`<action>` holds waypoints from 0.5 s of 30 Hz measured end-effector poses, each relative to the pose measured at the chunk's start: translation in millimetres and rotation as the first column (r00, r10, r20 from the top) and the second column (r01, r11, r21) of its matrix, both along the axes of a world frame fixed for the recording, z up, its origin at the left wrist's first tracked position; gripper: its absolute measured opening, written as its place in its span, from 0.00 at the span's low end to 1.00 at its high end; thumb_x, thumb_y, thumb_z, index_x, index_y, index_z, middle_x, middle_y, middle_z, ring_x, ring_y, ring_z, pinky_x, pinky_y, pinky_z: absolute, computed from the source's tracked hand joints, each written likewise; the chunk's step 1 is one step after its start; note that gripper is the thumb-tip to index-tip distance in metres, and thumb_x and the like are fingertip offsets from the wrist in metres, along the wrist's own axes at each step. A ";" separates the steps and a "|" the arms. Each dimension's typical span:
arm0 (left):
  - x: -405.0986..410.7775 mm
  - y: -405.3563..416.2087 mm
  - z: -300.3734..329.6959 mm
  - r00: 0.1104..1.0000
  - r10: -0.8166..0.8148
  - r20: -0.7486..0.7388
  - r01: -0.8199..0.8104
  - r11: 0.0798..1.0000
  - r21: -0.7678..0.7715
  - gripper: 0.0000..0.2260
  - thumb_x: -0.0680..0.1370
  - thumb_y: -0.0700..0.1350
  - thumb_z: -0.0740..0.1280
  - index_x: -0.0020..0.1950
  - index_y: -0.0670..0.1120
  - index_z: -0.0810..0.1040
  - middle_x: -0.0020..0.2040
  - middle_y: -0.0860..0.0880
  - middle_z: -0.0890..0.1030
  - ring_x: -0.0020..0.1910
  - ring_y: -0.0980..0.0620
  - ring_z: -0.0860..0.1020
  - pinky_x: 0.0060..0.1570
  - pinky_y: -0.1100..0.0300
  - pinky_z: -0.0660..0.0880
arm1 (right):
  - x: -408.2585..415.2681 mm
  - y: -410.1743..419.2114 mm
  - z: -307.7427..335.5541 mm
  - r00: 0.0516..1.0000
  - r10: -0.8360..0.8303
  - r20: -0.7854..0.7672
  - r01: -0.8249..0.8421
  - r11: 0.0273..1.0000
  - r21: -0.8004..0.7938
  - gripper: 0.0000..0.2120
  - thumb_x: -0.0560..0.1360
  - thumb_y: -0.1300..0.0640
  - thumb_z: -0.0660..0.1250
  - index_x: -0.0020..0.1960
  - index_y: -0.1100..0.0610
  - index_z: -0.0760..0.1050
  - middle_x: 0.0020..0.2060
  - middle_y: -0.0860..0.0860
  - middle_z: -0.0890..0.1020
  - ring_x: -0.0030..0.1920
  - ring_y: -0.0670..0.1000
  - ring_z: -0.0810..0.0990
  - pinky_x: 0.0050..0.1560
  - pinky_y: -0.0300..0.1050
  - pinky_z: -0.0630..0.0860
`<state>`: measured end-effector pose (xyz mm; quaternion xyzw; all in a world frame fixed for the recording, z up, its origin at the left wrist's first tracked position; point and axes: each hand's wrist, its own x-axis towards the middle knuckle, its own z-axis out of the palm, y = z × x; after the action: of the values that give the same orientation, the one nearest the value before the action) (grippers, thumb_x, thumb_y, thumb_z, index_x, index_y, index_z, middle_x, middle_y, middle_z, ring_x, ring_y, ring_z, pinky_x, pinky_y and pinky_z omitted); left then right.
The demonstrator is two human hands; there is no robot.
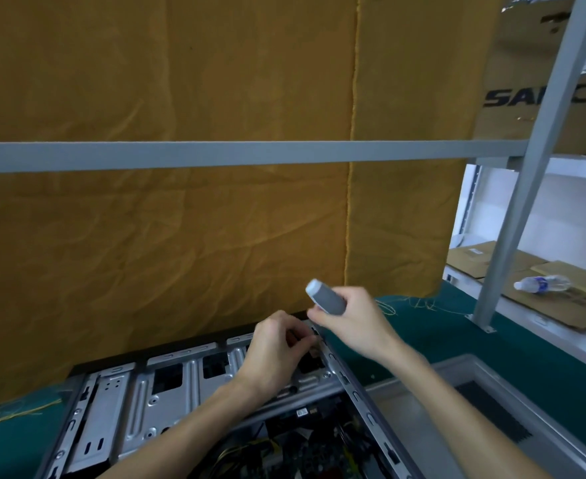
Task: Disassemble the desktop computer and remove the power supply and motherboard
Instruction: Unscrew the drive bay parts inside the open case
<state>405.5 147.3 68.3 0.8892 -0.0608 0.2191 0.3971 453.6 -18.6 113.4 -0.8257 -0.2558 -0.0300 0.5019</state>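
Note:
An open desktop computer case [167,385] lies on the green table, its silver drive cage toward the far side. Cables and dark parts [295,451] show inside near the bottom edge. My left hand [277,350] rests on the cage's far right corner, fingers pinched at something small that I cannot make out. My right hand [350,319] hovers just right of it, gripping a grey screwdriver handle [326,299] that points up and left. The tool's tip is hidden behind my hands.
A removed grey side panel [457,402] lies right of the case. A mustard cloth [181,219] hangs behind, crossed by a grey rail [215,155]. A shelf upright [526,184], cardboard [560,295] and a plastic bottle [543,283] stand at right.

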 end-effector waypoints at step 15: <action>-18.6 6.8 34.4 0.887 -0.455 -0.071 0.196 0.512 -0.836 0.14 0.78 0.50 0.70 0.57 0.42 0.85 0.45 0.47 0.83 0.43 0.57 0.78 0.47 0.59 0.69 | -15.4 -5.1 8.9 0.886 0.255 -0.387 -0.096 0.918 0.385 0.06 0.75 0.53 0.77 0.48 0.54 0.85 0.41 0.54 0.87 0.29 0.44 0.73 0.25 0.34 0.62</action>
<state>386.9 154.1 102.6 0.6014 -0.0647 0.0139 0.7962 438.2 -23.8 122.2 -0.6802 -0.2040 0.1530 0.6873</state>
